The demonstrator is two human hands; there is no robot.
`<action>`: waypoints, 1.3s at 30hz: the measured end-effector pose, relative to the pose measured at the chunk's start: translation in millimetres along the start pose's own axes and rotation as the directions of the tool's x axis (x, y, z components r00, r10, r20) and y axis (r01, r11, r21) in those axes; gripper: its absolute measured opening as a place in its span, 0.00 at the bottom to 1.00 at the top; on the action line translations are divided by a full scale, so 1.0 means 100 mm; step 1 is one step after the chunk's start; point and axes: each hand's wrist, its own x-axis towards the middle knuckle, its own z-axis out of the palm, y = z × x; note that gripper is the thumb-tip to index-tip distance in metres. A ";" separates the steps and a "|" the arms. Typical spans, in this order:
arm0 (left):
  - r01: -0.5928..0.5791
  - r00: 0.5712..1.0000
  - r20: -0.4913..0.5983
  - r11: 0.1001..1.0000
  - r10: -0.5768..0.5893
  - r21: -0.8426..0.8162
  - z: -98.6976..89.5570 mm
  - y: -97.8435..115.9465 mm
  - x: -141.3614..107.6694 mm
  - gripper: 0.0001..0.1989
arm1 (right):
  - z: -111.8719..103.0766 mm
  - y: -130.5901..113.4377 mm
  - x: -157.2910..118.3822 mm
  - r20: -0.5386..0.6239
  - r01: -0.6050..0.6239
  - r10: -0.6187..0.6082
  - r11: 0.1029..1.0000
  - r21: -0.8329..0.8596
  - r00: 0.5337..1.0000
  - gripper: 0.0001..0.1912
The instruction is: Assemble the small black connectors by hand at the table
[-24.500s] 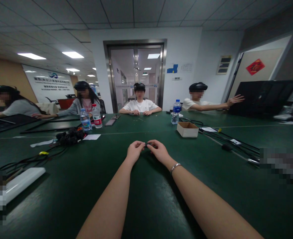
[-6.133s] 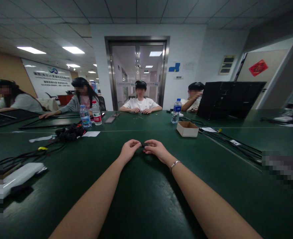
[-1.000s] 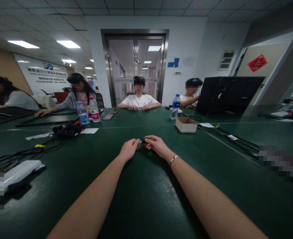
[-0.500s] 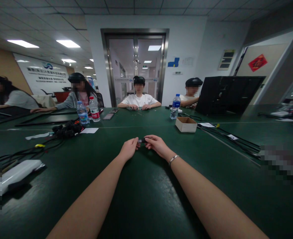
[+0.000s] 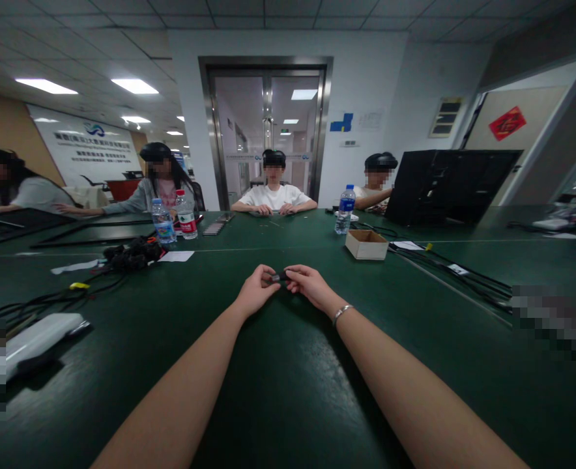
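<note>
Over the middle of the green table (image 5: 288,365), my right hand (image 5: 308,283), with a silver bracelet (image 5: 341,314) at the wrist, pinches a small dark object (image 5: 282,276) with a lighter left end. My left hand (image 5: 257,290) is just to the left, its thumb and fingers spread apart around that lighter end. Whether the left fingertips touch the object is too small to tell. Both forearms reach in from the bottom edge.
A small open box (image 5: 366,245) and a water bottle (image 5: 345,210) stand at the right back. Two bottles (image 5: 163,221) (image 5: 186,215), black cables and a dark bundle (image 5: 131,255) lie left. A black monitor (image 5: 449,185) is at the right. People sit across the table.
The fingers of my left hand have opened from their pinch on the object's left end. My right hand has stayed nearly still with the object in it.
</note>
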 end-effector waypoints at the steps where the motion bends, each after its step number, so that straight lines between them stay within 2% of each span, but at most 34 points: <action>1: -0.001 1.000 -0.011 1.000 0.001 0.008 0.00 0.00 0.00 0.14 | 0.00 0.00 0.00 0.000 -0.001 0.001 1.000 0.002 1.000 0.11; 6: 0.026 1.000 -0.007 1.000 -0.026 0.000 -0.01 0.02 0.01 0.11 | 0.00 -0.01 -0.01 0.004 0.009 -0.009 1.000 0.014 1.000 0.10; 9: 0.087 0.995 0.030 0.993 -0.090 0.074 -0.01 0.05 0.01 0.21 | 0.00 -0.01 -0.02 0.013 0.007 -0.008 1.000 0.019 1.000 0.10; 12: 0.141 0.990 -0.009 0.985 -0.141 0.097 -0.01 0.07 0.01 0.27 | 0.00 -0.01 -0.02 0.015 0.003 -0.003 1.000 0.018 1.000 0.09; 16: 0.103 0.994 -0.029 0.995 -0.102 0.013 0.00 0.07 0.00 0.19 | 0.00 0.00 -0.01 0.004 0.001 -0.002 1.000 0.023 1.000 0.09; 21: 0.061 0.998 -0.022 0.996 -0.060 0.062 -0.01 0.06 0.00 0.12 | 0.00 0.01 0.00 0.004 0.008 -0.008 1.000 0.026 1.000 0.10; 27: 0.089 0.996 0.001 0.991 -0.090 0.098 -0.02 0.09 0.00 0.23 | 0.00 0.00 -0.01 0.010 0.003 -0.003 1.000 0.027 1.000 0.10; 32: 0.111 0.993 -0.024 0.993 -0.112 -0.030 0.01 0.05 0.01 0.19 | 0.00 0.00 -0.02 0.005 -0.007 0.007 0.999 0.042 1.000 0.10; 39: 0.082 0.997 -0.013 0.996 -0.082 -0.028 0.00 0.08 -0.02 0.13 | 0.02 -0.02 -0.03 0.003 -0.016 0.016 0.999 0.043 1.000 0.07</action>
